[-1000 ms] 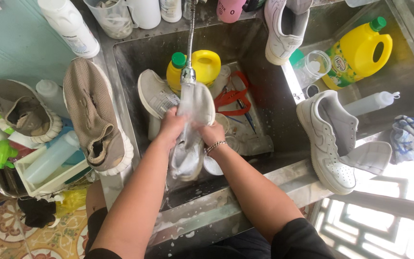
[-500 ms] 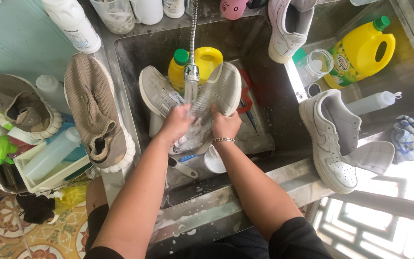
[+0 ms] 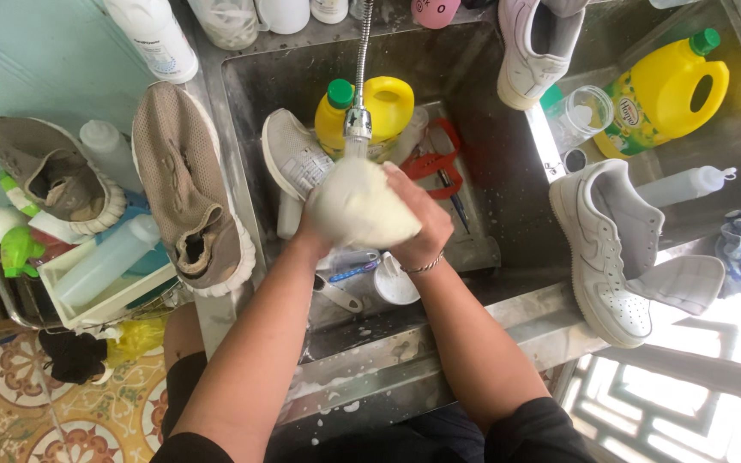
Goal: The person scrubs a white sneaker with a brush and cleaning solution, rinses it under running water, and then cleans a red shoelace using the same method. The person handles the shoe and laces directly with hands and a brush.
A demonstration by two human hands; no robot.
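Turned since half a second ago, the pale shoe (image 3: 360,206) now shows a blurred, rounded white side under the tap head (image 3: 358,127), so its shape is hard to read. It sits over the middle of the steel sink (image 3: 508,184). Her left hand (image 3: 312,225) grips it from nine o'clock, mostly hidden behind it; the right hand (image 3: 422,219) wraps it from three o'clock. A second grey shoe (image 3: 293,163) leans at eleven o'clock, before a yellow jug (image 3: 370,107).
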